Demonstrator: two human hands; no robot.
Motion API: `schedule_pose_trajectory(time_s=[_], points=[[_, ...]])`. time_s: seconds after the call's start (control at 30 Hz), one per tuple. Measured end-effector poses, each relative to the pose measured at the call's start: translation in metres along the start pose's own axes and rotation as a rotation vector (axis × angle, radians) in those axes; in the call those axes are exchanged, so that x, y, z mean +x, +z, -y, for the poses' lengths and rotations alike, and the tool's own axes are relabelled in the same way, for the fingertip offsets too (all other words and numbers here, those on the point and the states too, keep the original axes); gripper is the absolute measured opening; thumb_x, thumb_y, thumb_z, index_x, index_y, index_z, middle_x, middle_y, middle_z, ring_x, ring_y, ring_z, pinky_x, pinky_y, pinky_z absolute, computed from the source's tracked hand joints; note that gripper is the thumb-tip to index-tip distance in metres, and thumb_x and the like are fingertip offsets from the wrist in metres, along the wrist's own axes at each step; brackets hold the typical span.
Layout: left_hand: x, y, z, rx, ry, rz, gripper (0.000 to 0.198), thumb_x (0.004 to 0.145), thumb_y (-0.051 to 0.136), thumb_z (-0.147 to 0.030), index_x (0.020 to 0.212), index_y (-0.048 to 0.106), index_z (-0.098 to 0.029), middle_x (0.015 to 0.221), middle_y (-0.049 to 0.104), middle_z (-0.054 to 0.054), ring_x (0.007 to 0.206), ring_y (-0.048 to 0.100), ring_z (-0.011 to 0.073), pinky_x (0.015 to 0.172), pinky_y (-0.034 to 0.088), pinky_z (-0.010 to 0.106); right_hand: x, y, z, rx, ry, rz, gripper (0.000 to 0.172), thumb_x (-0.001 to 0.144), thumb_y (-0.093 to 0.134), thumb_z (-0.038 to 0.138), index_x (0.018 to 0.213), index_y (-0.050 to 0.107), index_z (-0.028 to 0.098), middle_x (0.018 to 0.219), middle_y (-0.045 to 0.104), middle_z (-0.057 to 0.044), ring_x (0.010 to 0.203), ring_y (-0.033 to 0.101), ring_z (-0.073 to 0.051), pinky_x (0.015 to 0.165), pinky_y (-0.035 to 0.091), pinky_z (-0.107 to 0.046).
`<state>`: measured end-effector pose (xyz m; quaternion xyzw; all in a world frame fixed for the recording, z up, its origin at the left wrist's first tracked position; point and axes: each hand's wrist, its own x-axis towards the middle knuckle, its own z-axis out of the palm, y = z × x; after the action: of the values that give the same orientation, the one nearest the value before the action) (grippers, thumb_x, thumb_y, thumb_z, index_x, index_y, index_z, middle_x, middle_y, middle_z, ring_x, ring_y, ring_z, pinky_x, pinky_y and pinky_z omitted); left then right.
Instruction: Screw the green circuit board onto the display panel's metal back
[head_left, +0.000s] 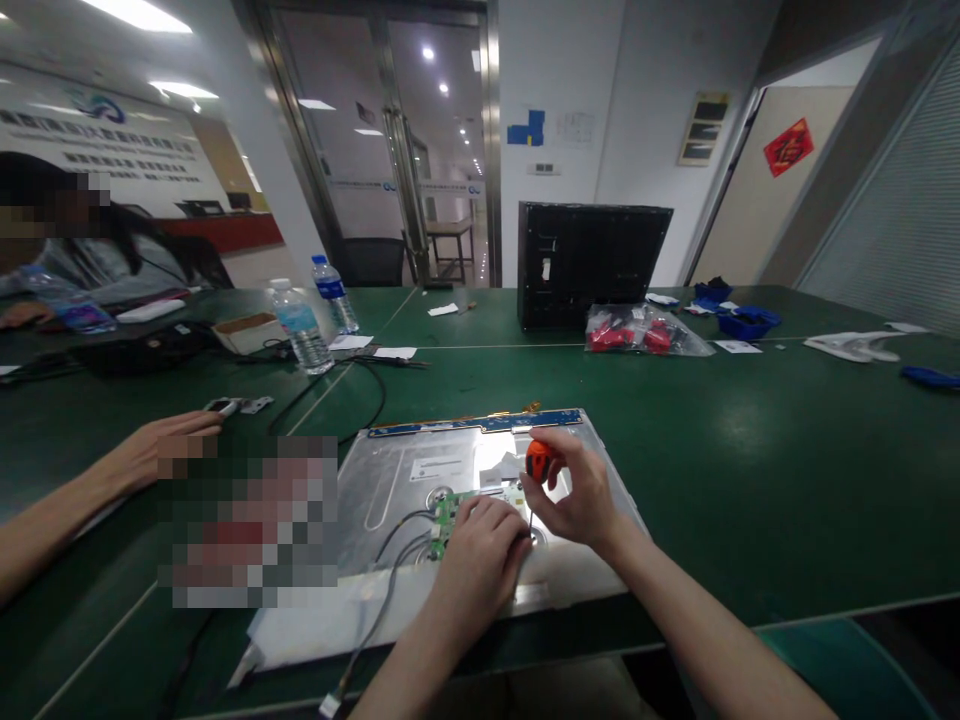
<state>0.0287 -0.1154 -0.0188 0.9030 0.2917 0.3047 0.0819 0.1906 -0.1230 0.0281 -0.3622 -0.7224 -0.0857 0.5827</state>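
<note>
A flat metal display panel [390, 470] lies in front of me, with a blue strip board [480, 424] along its far edge. On its middle sits a green circuit board [444, 512], partly covered by my left hand [484, 535]. The fingers of that hand are bent together, pressing on the board. My right hand [581, 490] grips an orange-and-black screwdriver [538, 461] by its handle between thumb and fingers. The screwdriver stands upright, its thin shaft pointing down beside my left hand; the tip is hidden. Grey cables [394, 590] run from the board toward me.
Another person's hand [172, 445] rests on the green table at left, near a blurred patch. Water bottles [300, 325] stand at far left. Beyond the panel are a black monitor casing [592, 260], a plastic bag with red items [645, 332] and blue bundles [748, 322].
</note>
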Motion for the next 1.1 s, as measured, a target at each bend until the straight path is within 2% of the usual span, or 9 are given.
schedule_pose_trajectory(time_s=[0.37, 0.73, 0.93, 1.1], points=[[0.0011, 0.0005, 0.0014, 0.02, 0.013, -0.009, 0.012, 0.082, 0.055, -0.011, 0.077, 0.06, -0.02, 0.082, 0.066, 0.002, 0.081, 0.057, 0.021, 0.087, 0.041, 0.041, 0.001, 0.0007, 0.0014, 0.013, -0.009, 0.006, 0.042, 0.083, 0.054, 0.018, 0.124, 0.044, 0.022, 0.076, 0.057, 0.002, 0.048, 0.047, -0.008, 0.041, 0.042, -0.017], [0.0003, -0.0049, -0.0038, -0.049, -0.02, 0.042, 0.015, 0.083, 0.051, -0.009, 0.081, 0.061, -0.02, 0.085, 0.065, 0.003, 0.085, 0.055, 0.0224, 0.088, 0.038, 0.043, -0.0017, 0.0007, -0.0013, 0.024, 0.027, 0.034, 0.04, 0.085, 0.058, 0.023, 0.122, 0.042, 0.022, 0.078, 0.057, 0.0, 0.052, 0.049, -0.009, 0.042, 0.042, -0.018], [0.0003, -0.0053, -0.0043, -0.051, -0.051, 0.052, 0.015, 0.081, 0.051, -0.008, 0.081, 0.061, -0.02, 0.085, 0.064, 0.003, 0.086, 0.056, 0.0228, 0.088, 0.038, 0.043, -0.0038, 0.0021, -0.0022, 0.02, 0.058, 0.042, 0.041, 0.086, 0.06, 0.028, 0.12, 0.038, 0.023, 0.072, 0.052, 0.005, 0.047, 0.045, -0.008, 0.04, 0.039, -0.017], [-0.0006, -0.0041, -0.0032, -0.042, -0.046, 0.042, 0.015, 0.082, 0.051, -0.009, 0.081, 0.061, -0.02, 0.084, 0.064, 0.003, 0.086, 0.056, 0.0227, 0.089, 0.038, 0.042, -0.002, 0.0035, -0.003, -0.019, 0.006, 0.045, 0.041, 0.088, 0.06, 0.028, 0.123, 0.039, 0.024, 0.068, 0.051, 0.007, 0.047, 0.045, -0.008, 0.043, 0.038, -0.018]])
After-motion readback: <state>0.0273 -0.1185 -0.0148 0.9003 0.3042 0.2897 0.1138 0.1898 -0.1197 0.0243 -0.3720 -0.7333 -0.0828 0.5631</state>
